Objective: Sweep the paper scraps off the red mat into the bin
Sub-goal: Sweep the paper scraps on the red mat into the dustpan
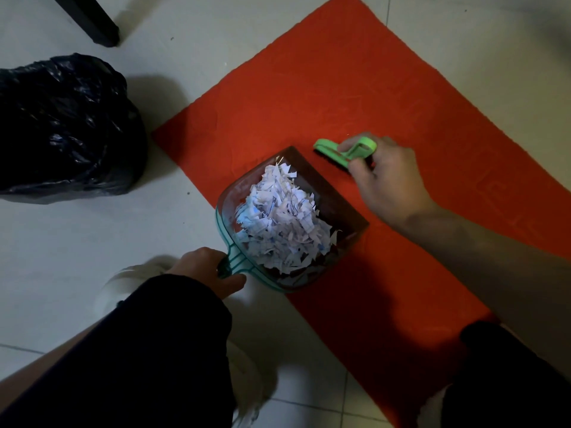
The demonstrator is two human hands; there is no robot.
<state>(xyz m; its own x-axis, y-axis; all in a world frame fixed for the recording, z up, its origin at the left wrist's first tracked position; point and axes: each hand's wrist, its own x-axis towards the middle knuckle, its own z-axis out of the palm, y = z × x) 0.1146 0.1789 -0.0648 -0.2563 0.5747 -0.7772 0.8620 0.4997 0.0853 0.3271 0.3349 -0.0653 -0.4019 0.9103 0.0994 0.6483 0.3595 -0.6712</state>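
A red mat [355,97] lies slantwise on a pale tiled floor [197,41], running from the top centre of the frame down to the lower right, where its far corner is cut off by the frame edge and its near end is partly covered by a dark knee [506,375].

At the centre a clear teal dustpan [230,242] sits on the mat's left edge, its lip pointing toward the upper right. It holds a heaped pile of white paper scraps [279,217] (some show faint blue grid lines), and the pile hides most of the pan's floor. A few dark bits lie in the near corner of the pan, too dim to identify.

The left hand [205,268], coming from a black sleeve [148,344] at the lower left, is clenched around the pan's handle; the handle's end is hidden inside the fist.

The right hand [386,177], right of centre, grasps a small green brush [343,151] just beyond the pan's lip, fingers curled through and over its looped handle. The dark bristles rest on or just above the mat; which of the two cannot be told, since the hand covers half the brush.

At the left edge stands the bin [61,125], lined with a crumpled black bag that hides its mouth and is partly cut off. A dark furniture leg [92,21] crosses the upper left corner. A blurred white shoe [247,375] shows under the left arm.
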